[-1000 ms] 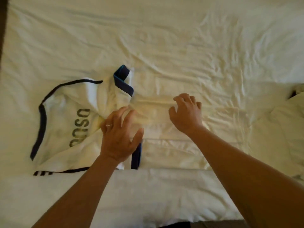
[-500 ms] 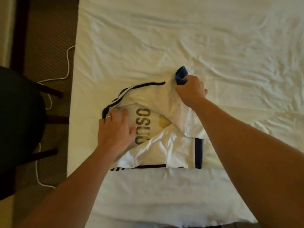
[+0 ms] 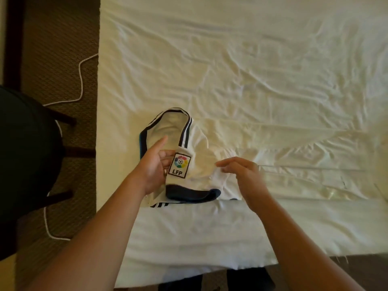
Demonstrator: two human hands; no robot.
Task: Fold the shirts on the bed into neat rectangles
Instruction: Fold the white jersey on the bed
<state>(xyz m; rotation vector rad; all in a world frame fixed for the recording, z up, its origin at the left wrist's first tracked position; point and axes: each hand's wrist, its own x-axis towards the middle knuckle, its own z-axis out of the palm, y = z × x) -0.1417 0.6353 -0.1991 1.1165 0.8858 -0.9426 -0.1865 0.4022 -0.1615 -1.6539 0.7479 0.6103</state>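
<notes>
Shirt (image 3: 195, 164) soft, limp, slippery; our left hand (image 3: 154, 164) pinches the sleeve, right hand (image 3: 241, 175) loose; take hems at 6 o'clock.

Brown textured carpet (image 3: 58, 38) at 9–11 o'clock, white cable (image 3: 80, 80) looping across it. Dark round chair (image 3: 25, 164) at 9 o'clock. Wrinkled white bed sheet (image 3: 252, 59) filling 12–4 o'clock, warm indoor light.
</notes>
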